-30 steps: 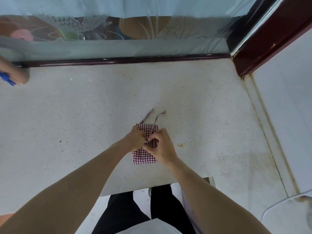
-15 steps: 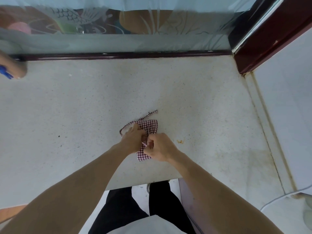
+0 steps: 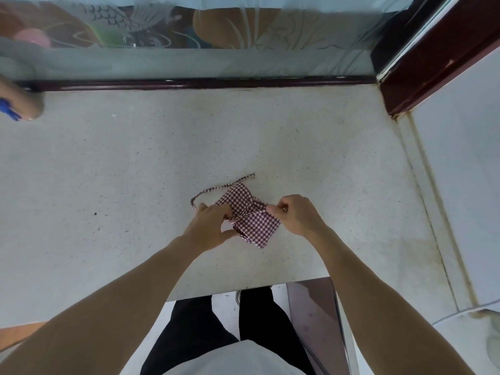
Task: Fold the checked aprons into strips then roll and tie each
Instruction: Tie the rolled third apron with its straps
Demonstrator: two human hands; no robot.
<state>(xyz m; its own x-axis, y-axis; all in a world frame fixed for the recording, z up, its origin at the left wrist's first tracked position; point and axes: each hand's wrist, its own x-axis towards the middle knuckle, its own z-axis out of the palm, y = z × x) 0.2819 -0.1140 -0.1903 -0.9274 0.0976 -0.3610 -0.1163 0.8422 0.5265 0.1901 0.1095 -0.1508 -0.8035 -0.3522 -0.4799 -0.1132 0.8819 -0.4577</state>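
Checked apron (image 3: 250, 216), already a rolled bundle on the countertop (image 3: 135, 171) near its front edge. Left hand (image 3: 212, 226) and right hand (image 3: 296, 213) each pinch a tie strap (image 3: 216, 189) end — knot apparently tightening; only one apron visible.

Speckled counter (image 3: 135, 171), patterned glass panel (image 3: 216, 28), dark frame (image 3: 433, 58).

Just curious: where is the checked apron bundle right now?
The small red-and-white checked cloth apron bundle lies mid-counter near the front edge, pinched between the left hand and right hand.
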